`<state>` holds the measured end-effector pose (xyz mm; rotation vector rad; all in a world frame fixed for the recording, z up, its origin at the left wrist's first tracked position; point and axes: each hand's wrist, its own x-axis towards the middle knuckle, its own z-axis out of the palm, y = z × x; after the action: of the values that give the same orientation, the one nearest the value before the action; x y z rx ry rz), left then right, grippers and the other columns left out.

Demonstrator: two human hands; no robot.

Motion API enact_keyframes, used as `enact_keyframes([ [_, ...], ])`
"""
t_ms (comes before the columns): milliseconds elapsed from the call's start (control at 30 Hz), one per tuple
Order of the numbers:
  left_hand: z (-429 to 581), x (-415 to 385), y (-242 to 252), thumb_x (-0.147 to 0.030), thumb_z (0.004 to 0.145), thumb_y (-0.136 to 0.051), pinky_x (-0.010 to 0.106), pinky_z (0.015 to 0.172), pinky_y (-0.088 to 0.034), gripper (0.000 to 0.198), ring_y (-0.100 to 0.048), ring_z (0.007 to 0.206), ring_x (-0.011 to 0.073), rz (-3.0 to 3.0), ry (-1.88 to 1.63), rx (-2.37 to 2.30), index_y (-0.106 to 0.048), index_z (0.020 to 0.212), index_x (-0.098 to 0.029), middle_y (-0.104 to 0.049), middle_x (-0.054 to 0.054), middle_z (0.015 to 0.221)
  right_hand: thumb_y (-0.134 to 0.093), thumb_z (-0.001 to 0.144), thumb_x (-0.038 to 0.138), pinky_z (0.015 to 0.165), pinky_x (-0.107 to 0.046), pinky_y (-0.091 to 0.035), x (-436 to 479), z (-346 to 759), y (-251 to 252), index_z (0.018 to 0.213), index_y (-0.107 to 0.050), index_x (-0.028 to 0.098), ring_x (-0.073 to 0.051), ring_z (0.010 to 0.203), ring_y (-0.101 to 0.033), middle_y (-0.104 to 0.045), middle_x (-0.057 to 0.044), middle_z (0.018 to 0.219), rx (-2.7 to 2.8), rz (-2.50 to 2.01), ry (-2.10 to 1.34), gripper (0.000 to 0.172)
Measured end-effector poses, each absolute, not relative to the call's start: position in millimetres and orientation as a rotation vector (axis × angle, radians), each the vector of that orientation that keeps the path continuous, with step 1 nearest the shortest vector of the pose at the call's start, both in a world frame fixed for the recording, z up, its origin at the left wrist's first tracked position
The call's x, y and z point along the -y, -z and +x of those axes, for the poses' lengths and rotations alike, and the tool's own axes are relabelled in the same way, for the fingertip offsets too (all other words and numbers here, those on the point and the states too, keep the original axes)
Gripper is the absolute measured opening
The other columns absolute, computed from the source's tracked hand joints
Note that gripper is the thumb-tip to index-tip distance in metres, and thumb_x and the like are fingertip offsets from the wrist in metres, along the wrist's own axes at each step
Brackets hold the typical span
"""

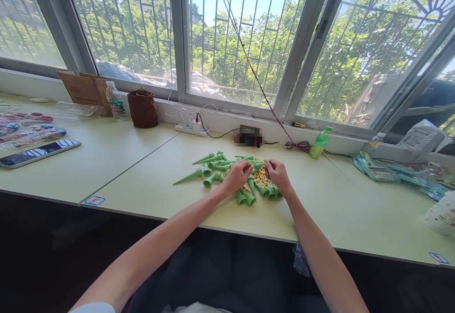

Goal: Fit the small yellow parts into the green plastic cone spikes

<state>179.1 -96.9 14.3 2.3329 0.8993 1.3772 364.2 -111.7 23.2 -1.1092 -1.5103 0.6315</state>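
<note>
- Left hand [236, 176]: fingers pinched narrow on one green spike [257, 165], held just above the heap.
- Right hand [278, 174]: fingers curled close at the spike's 3 o'clock end. I cannot tell if they grip it.
- Spike heap [215, 170]: on the table [149, 185], spreading to 9 o'clock of my hands.
- Yellowish small pieces [261, 176]: at 6 o'clock of the held spike.
- Step, as I judge it: working the held spike's end between both hands.
- Next move calls for a fine, steady pinch that leaves the heap unscattered.

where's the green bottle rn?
Head view: the green bottle sits at the back of the table, beyond and right of the right hand, next to the coiled red wire.
</note>
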Motion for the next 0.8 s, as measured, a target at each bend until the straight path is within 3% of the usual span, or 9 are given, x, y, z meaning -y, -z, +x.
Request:
enact_keyframes([
  [100, 180.0, 98.2, -15.8, -0.042, 0.096, -0.041, 0.029, 0.068, -0.043, 0.045, -0.051, 0.064, 0.0146, 2.352, -1.301, -0.922, -0.06, 0.066, -0.016, -0.057, 0.003, 0.065, -0.055, 0.082, 0.06, 0.04, -0.025, -0.031, 113.2, 363.9, -25.0, 0.061, -0.046, 0.021, -0.01, 0.041, -0.036, -0.04, 0.004, 0.045, 1.515, -1.097, -0.644, 0.046],
  [300, 180.5, 99.7, -16.4, -0.054, 0.096, -0.032, 0.031, 0.069, -0.042, 0.056, -0.053, 0.066, 0.0174, 2.384, -1.199, -0.911, -0.06, 0.063, -0.018, -0.056, 0.003, 0.061, -0.055, 0.084, 0.059, 0.042, -0.025, -0.032, 117.3, 361.7, -28.0, 0.064, -0.049, 0.021, -0.01, 0.042, -0.039, -0.043, 0.004, 0.05, 1.616, -1.045, -0.717, 0.043],
  [467, 179.6, 99.0, -16.1, -0.055, 0.096, -0.033, 0.031, 0.064, -0.038, 0.057, -0.045, 0.06, 0.0162, 2.439, -1.198, -0.925, -0.05, 0.056, -0.018, -0.048, 0.002, 0.058, -0.054, 0.084, 0.06, 0.043, -0.025, -0.033, 118.8, 362.6, -29.2, 0.063, -0.047, 0.021, -0.011, 0.043, -0.04, -0.045, 0.004, 0.051, 1.643, -1.033, -0.726, 0.045],
  [800, 177.6, 100.8, -18.1, -0.049, 0.093, -0.047, 0.029, 0.067, -0.041, 0.041, -0.054, 0.072, 0.0168, 2.405, -1.22, -0.858, -0.062, 0.072, -0.016, -0.06, 0.005, 0.073, -0.056, 0.083, 0.059, 0.042, -0.026, -0.032, 118.5, 362.3, -28.7, 0.061, -0.044, 0.022, -0.011, 0.041, -0.038, -0.04, 0.005, 0.047, 1.614, -1.033, -0.766, 0.045],
])
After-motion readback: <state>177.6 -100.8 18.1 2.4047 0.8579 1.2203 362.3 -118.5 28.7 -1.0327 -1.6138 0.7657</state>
